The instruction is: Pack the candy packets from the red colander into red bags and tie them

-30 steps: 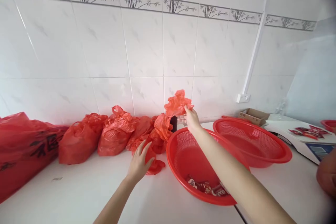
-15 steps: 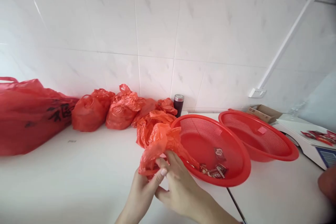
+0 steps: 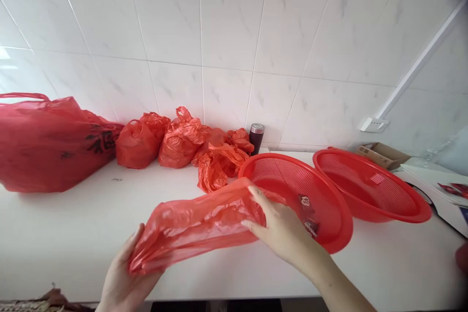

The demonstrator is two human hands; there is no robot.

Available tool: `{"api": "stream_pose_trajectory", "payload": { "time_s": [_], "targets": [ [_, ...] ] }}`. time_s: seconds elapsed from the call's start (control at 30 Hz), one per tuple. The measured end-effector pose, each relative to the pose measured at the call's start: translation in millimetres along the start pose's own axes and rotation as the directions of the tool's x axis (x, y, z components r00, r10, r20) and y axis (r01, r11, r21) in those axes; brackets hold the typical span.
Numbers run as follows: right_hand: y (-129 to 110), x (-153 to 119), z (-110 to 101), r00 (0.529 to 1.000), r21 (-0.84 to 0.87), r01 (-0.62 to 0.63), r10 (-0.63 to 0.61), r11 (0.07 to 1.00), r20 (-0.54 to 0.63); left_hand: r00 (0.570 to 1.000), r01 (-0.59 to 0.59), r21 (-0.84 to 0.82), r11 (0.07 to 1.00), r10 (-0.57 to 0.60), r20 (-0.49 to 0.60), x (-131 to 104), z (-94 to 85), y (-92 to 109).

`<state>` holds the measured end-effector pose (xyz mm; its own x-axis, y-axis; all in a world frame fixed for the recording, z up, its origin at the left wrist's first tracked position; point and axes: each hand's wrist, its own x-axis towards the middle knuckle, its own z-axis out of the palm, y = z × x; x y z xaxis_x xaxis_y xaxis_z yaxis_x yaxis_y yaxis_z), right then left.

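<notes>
A thin red plastic bag is stretched lengthwise between my two hands above the table. My left hand grips its bunched bottom end, the thumb on top. My right hand has the other end, thumb and forefinger apart at its edge, the remaining fingers hidden behind the film. Just past my right hand stands a red perforated plastic basket, with a few small dark wrapped packets inside. Behind the stretched bag lies a crumpled red plastic bag.
Filled red bags line the wall, with a large red bag at far left. A dark tumbler stands behind the basket. To the right are a second red basket, a cardboard box and a white scale.
My hands, close together before on the bunched bag, have moved apart. The left went left and down, the right slightly right, and the bag is now drawn out long between them.
</notes>
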<state>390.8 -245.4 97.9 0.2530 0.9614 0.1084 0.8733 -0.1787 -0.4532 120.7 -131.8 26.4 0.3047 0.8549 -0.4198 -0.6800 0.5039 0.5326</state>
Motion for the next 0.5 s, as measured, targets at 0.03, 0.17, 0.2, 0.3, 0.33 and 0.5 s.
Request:
{"api": "stream_pose_trajectory", "payload": {
  "time_s": [0.03,0.17,0.2,0.3,0.33,0.5],
  "targets": [
    [-3,-7,-4,0.998,0.031,0.011,-0.013,0.999,0.059,1.0,0.002,-0.006,1.0,-0.002,-0.008,4,-0.8,0],
    [-24,-35,-19,0.985,0.131,0.08,-0.098,0.988,0.139,0.999,0.024,0.198,0.98,-0.031,0.033,3,0.5,-12],
    [-31,-40,-21,0.987,0.161,0.105,-0.122,0.981,0.101,0.998,0.031,0.238,0.971,-0.042,0.039,-1,1.5,-17],
    [-52,-40,-6,0.974,0.255,0.213,-0.227,0.943,0.023,0.995,0.072,0.276,0.959,-0.088,0.044,-13,3.5,-30],
    [-54,-36,7,0.966,0.258,0.239,-0.256,0.936,0.034,0.993,0.092,0.275,0.957,-0.11,0.052,-16,2.6,-33],
    [-21,-15,80,0.913,0.017,0.256,-0.247,0.967,0.325,0.981,0.194,0.205,0.959,-0.191,-0.034,-6,-19.1,-25]
  ]
}}
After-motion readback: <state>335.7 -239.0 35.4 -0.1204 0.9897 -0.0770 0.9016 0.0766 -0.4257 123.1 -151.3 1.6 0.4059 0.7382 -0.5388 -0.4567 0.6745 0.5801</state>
